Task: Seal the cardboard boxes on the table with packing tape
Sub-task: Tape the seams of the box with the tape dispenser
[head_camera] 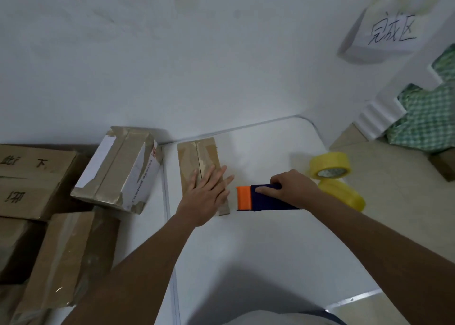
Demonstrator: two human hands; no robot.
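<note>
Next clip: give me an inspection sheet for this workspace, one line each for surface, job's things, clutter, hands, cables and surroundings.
Surface: white table, rounded far corner.
Job's things: small cardboard box on the table, centre seam visible; blue and orange tape dispenser; two yellow tape rolls at the table's right edge.
Clutter: white-labelled taped box and stacked brown boxes to the left.
Hands: left hand flat on the small cardboard box; right hand grips the dispenser.
Cables: nothing seen.
Surroundings: white wall, handwritten paper sign, white foam pieces, green checked cloth.
</note>
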